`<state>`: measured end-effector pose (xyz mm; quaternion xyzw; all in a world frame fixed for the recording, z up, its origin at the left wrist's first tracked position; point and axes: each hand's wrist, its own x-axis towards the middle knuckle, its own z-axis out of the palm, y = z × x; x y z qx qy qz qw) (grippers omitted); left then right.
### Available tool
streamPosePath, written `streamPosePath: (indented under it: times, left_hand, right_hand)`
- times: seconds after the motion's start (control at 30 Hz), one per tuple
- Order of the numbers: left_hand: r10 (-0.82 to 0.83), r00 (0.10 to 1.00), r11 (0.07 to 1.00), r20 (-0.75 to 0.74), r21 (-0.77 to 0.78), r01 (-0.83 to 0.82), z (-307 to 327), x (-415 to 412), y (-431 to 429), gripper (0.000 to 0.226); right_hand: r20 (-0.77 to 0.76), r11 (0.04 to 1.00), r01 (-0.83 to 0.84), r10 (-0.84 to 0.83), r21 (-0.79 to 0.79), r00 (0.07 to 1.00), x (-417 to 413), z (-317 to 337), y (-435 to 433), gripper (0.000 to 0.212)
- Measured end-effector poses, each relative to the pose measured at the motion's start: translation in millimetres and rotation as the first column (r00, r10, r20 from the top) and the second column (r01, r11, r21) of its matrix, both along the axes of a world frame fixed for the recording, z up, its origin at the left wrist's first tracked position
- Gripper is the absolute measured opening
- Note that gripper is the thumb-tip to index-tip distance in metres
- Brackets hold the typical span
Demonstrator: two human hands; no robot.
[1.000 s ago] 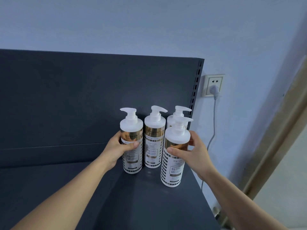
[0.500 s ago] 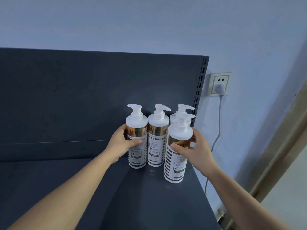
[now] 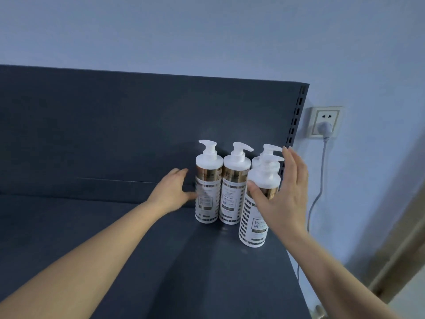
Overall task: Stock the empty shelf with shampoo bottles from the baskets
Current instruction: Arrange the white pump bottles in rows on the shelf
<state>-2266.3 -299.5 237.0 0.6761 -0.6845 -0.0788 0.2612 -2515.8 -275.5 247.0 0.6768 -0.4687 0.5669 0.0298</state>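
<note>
Several white pump shampoo bottles with gold bands stand upright at the right end of the dark shelf (image 3: 128,245). The left back bottle (image 3: 208,187) and the middle back bottle (image 3: 234,187) stand side by side against the back panel. A front bottle (image 3: 255,224) stands nearer me and hides most of another bottle (image 3: 268,153) behind it. My left hand (image 3: 171,192) is just left of the left back bottle, fingers loosened, holding nothing. My right hand (image 3: 280,194) is spread open at the front bottle's right side, thumb near its gold band.
The shelf's slotted upright (image 3: 296,116) marks its right end. On the wall beyond it is a socket (image 3: 324,122) with a grey plug and a cable (image 3: 319,180) hanging down. A beige door frame (image 3: 395,249) stands at the far right.
Both hands have let go of their bottles and opened. The left back bottle now stands against the middle one near the back panel. The view has shifted slightly.
</note>
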Motion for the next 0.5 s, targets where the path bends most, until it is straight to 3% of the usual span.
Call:
streamPosePath:
  times: [0.07,0.13,0.27,0.5]
  left_hand:
    - [0.037,0.993,0.999,0.115,0.002,-0.037,3,10,15,0.079]
    - [0.085,0.973,0.996,0.214,0.004,-0.088,6,21,32,0.074]
    - [0.195,0.899,0.978,0.393,-0.009,-0.208,8,48,73,0.067]
    - [0.373,0.776,0.894,0.509,0.027,-0.447,0,111,163,0.067]
  right_hand:
    - [-0.071,0.992,-0.043,0.034,-0.119,0.997,13,7,6,0.078]
    - [-0.149,0.985,-0.126,0.107,-0.122,0.983,28,9,11,0.071]
    - [-0.333,0.956,-0.279,0.294,0.095,0.896,64,3,23,0.068]
    - [-0.521,0.802,-0.425,0.596,0.419,0.611,151,-19,46,0.069]
